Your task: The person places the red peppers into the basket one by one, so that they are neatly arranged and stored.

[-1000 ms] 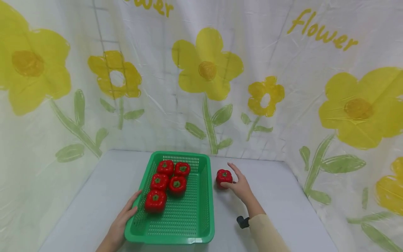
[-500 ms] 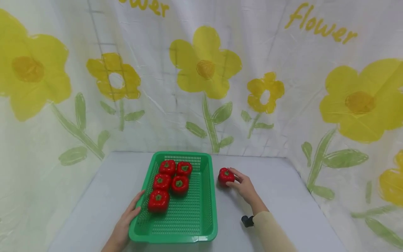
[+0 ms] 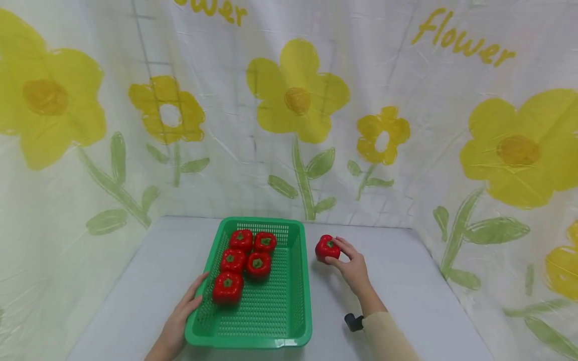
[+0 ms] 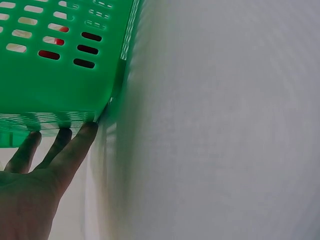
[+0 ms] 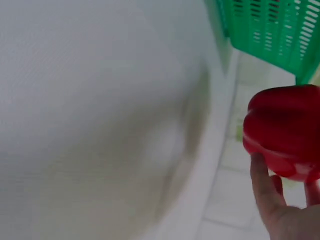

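Note:
A red bell pepper (image 3: 325, 249) with a green stem is pinched between the thumb and fingers of my right hand (image 3: 354, 273), just right of the basket. In the right wrist view the pepper (image 5: 285, 131) is up off the white tabletop. My left hand (image 3: 175, 318) rests against the left side of the green plastic basket (image 3: 248, 343). Its fingers (image 4: 75, 150) reach out straight, tips at the basket's outer wall in the left wrist view. Inside the basket, several red bell peppers (image 3: 228, 288) stand upright along the left and back.
The white tabletop (image 3: 402, 296) ends at a white curtain (image 3: 217, 150) painted with yellow flowers, behind and at both sides. A small black device (image 3: 353, 322) sits at my right wrist by the cream sleeve (image 3: 388, 336).
My right hand has closed round the lone pepper and lifted it off the table. The left hand stays at the basket, and the peppers inside keep their places.

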`<state>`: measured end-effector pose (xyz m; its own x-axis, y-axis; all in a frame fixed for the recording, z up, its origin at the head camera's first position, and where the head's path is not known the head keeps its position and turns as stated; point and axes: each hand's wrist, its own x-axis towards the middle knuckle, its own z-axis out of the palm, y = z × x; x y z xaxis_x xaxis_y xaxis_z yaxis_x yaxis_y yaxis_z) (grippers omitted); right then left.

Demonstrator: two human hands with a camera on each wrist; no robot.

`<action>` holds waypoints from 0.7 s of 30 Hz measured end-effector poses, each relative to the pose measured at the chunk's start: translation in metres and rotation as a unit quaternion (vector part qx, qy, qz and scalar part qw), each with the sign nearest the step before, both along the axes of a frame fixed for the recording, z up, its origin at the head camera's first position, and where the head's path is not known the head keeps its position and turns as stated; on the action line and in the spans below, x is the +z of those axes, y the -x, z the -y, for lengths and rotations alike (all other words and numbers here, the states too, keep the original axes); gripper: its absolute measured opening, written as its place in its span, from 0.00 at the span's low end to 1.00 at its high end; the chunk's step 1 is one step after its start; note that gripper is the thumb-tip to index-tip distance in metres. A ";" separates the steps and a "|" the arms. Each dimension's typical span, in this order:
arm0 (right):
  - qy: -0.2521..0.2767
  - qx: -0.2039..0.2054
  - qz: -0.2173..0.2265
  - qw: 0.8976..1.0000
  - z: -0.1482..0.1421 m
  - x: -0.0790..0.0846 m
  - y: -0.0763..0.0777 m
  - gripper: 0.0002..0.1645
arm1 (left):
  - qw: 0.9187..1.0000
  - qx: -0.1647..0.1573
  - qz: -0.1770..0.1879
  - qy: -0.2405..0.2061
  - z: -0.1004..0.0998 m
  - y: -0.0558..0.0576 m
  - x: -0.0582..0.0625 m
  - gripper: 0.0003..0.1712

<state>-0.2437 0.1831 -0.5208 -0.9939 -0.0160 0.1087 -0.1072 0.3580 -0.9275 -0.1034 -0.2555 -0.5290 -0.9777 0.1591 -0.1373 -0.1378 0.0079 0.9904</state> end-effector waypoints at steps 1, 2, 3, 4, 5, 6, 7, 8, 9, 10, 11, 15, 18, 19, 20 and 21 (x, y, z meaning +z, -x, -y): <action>-0.001 -0.004 -0.005 1.000 0.001 0.003 -0.002 0.36 | 1.000 0.000 0.000 0.000 0.000 0.000 0.000 0.32; -0.001 -0.007 -0.010 1.000 0.002 0.005 -0.003 0.36 | 1.000 0.000 0.001 -0.001 0.000 0.000 0.000 0.32; -0.001 -0.008 -0.016 1.000 0.003 0.008 -0.005 0.36 | 1.000 0.000 0.002 -0.001 0.000 0.000 0.000 0.32; 0.000 -0.007 -0.021 1.000 0.004 0.012 -0.007 0.36 | 1.000 0.001 0.002 0.000 0.000 0.000 0.000 0.31; 0.001 -0.006 -0.025 1.000 0.006 0.016 -0.009 0.36 | 1.000 0.001 0.002 0.001 0.000 0.000 0.000 0.31; 0.004 -0.005 -0.030 1.000 0.007 0.020 -0.011 0.35 | 1.000 0.000 0.003 0.001 0.000 0.000 0.000 0.31; 0.007 -0.003 -0.033 0.999 0.009 0.025 -0.013 0.35 | 1.000 0.000 0.003 0.002 0.000 0.000 0.000 0.31; 0.008 -0.001 -0.037 0.999 0.011 0.029 -0.015 0.35 | 1.000 0.000 0.003 0.002 0.000 0.000 0.000 0.31; 0.009 0.001 -0.040 0.999 0.013 0.034 -0.018 0.35 | 1.000 0.000 0.003 0.002 0.000 -0.001 0.000 0.31; 0.012 0.003 -0.041 0.999 0.015 0.038 -0.021 0.35 | 1.000 0.001 0.003 0.003 0.000 -0.001 0.000 0.31; 0.016 0.004 -0.041 0.999 0.017 0.042 -0.024 0.35 | 1.000 0.001 0.003 0.003 0.000 -0.001 0.000 0.31; 0.023 0.006 -0.025 0.999 0.030 0.072 -0.042 0.34 | 1.000 0.002 0.002 0.005 -0.001 0.000 0.000 0.31; 0.018 0.009 -0.018 1.000 0.038 0.086 -0.051 0.34 | 1.000 0.002 0.002 0.006 0.000 0.000 0.000 0.31; 0.016 0.013 -0.023 1.000 0.039 0.087 -0.053 0.35 | 1.000 0.003 0.002 0.006 0.000 0.000 0.000 0.31; 0.014 0.018 -0.026 0.999 0.041 0.087 -0.053 0.35 | 1.000 0.003 0.002 0.006 0.000 -0.001 0.000 0.31; 0.012 0.022 -0.030 0.999 0.042 0.085 -0.053 0.35 | 1.000 0.005 0.004 0.007 0.000 -0.001 0.000 0.31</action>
